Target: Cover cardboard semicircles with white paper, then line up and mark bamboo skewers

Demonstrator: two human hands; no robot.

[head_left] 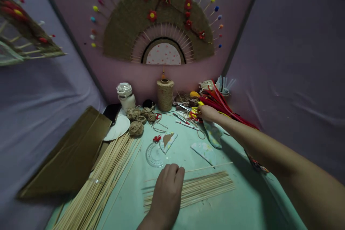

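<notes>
My left hand [167, 190] is closed over a single bamboo stick [208, 167], which pokes out on both sides of the fist. Just under it, a row of bamboo sticks [207, 187] lies side by side on the green table. My right hand [207, 113] reaches far forward to the back of the table, its fingers closed at the yellow handles of a pair of scissors [184, 107]. The blades point left. Pens [185, 125] and a folded patterned cloth [213, 134] lie close to that hand.
Ahead sit a protractor [154, 155], fabric pieces [203, 151], and a red flower [156, 138]. A large stick bundle [99, 179], cardboard [67, 154], twine balls [136, 128] and a white jar [126, 97] stand left. A twine spool [165, 95] and red strips [215, 100] are behind; a decorated fan [121, 25] hangs above.
</notes>
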